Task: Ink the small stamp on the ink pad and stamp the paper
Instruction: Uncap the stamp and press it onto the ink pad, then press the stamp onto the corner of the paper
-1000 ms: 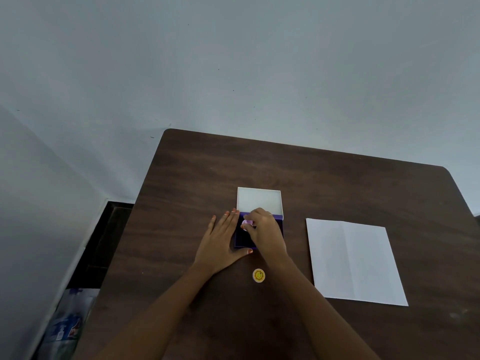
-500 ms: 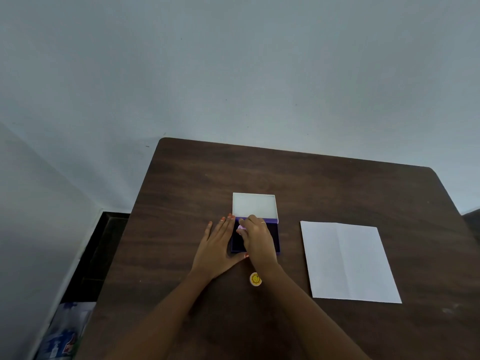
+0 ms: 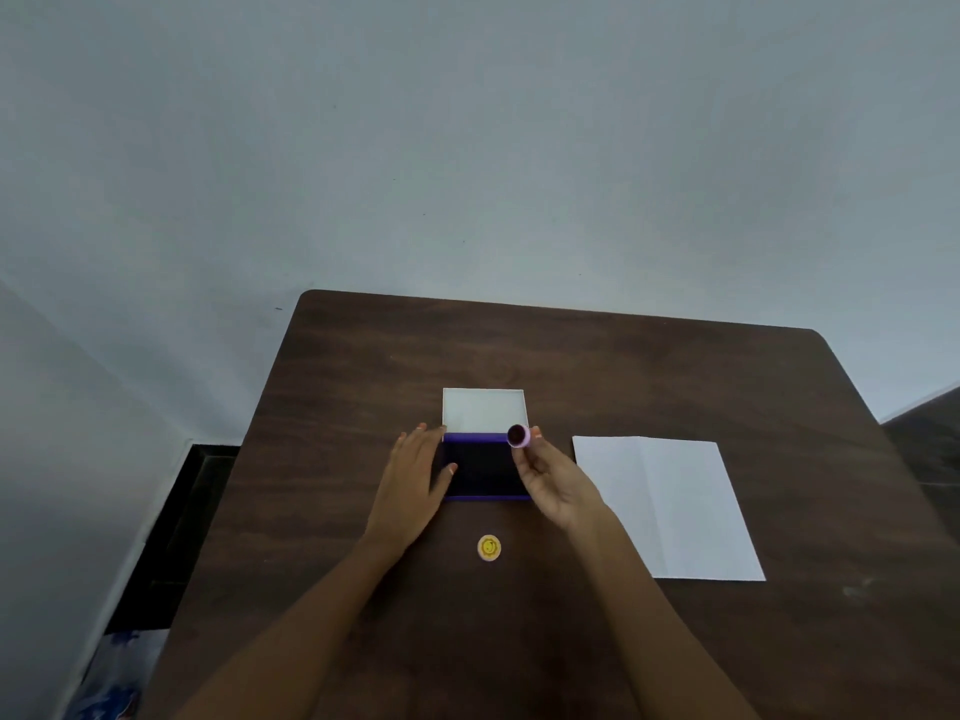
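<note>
A purple ink pad point(image 3: 483, 467) lies open on the dark wooden table point(image 3: 571, 356), its white lid point(image 3: 483, 410) folded back behind it. My left hand point(image 3: 410, 485) rests flat against the pad's left side, thumb on its edge. My right hand point(image 3: 553, 483) is lifted above the pad's right edge and pinches a small pink round stamp point(image 3: 518, 436), whose dark inked face is turned toward me. A white sheet of paper point(image 3: 670, 504) with a vertical fold lies flat to the right.
A small yellow round cap with a smiley face point(image 3: 489, 547) sits on the table in front of the pad. The table's left edge drops to a dark floor gap point(image 3: 171, 532), with a blue-and-white bag point(image 3: 114, 678) at bottom left. A plain wall rises behind.
My right hand has lifted the stamp off the ink pad and turned its inked face up toward me, shifting to the right. My left hand stays beside the pad.
</note>
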